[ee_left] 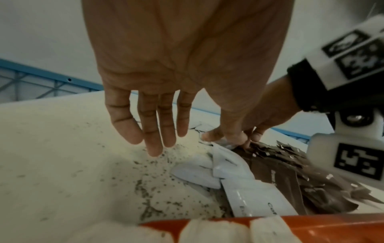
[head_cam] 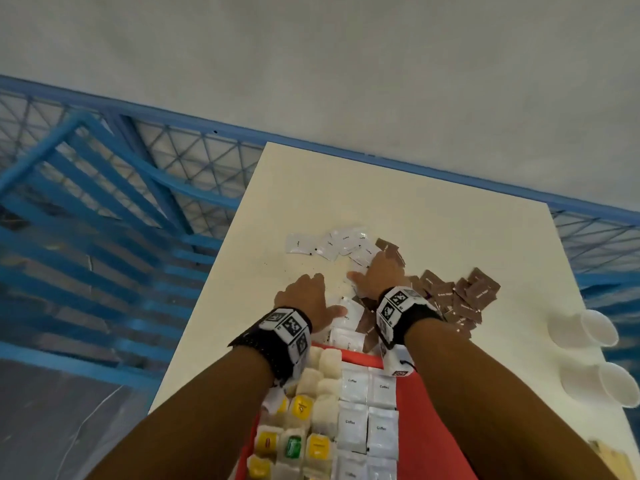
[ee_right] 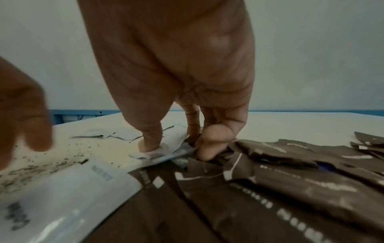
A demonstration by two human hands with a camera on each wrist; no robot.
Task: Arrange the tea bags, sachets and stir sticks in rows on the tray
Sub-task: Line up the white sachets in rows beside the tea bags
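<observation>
Pinching a thin, slippery white sachet (ee_right: pixel 158 151) by its edge, the right hand's (head_cam: pixel 379 277) fingers (ee_right: pixel 209 143) need little force while the left hand (ee_left: pixel 166 74) hovers beside them, fingers straight.

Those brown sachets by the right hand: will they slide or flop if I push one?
The brown sachets lie flat, thin and overlapped, so a push probably shifts several together. Their surfaces glint, hinting they are slick. The right hand is already pinching at the pile's edge; lifting one by an edge probably works better than pushing.

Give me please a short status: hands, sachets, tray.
Left hand open, over the table. Right hand pinching a white sachet at the loose pile. Red tray part filled: tea bags, coffee sachets. Brown sachets loose.
</observation>
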